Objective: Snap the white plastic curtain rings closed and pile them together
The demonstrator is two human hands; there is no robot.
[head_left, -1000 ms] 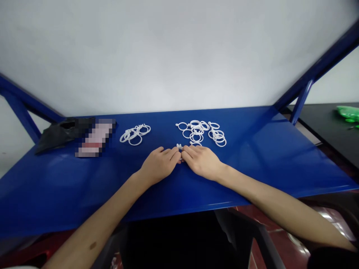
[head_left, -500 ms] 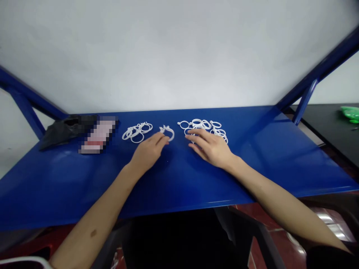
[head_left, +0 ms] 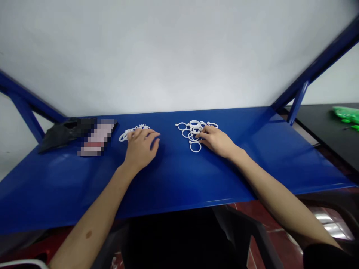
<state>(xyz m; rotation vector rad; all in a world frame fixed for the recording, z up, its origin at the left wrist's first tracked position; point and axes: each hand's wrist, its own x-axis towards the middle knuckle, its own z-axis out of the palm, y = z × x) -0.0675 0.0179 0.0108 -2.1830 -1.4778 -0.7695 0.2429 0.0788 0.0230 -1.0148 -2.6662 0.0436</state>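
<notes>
Several white plastic curtain rings (head_left: pixel 195 146), each with a small knob or eyelet, lie overlapping in a loose heap right of centre on the blue table. My right hand (head_left: pixel 220 144) reaches into the right side of this heap, its fingers bent and closed on a ring there; the fingers partly hide which one. A second, smaller pile of white rings (head_left: pixel 123 136) lies to the left. Over that pile is my left hand (head_left: pixel 140 149), thumb and fingers apart and nothing visible in its grasp. It covers much of the pile.
On the table's (head_left: pixel 179 186) left lie a black plastic bag (head_left: pixel 57 135) and a blurred-out pinkish packet (head_left: pixel 98 136). Blue metal braces (head_left: pixel 298 102) rise at both ends, with a pale wall (head_left: pixel 174 56) behind. A green object (head_left: pixel 347 114) rests on a dark surface at far right.
My left hand has moved left and let go of the ring it held, onto or near the left pile. My right hand has shifted slightly right, its fingers closing among the heaped rings.
</notes>
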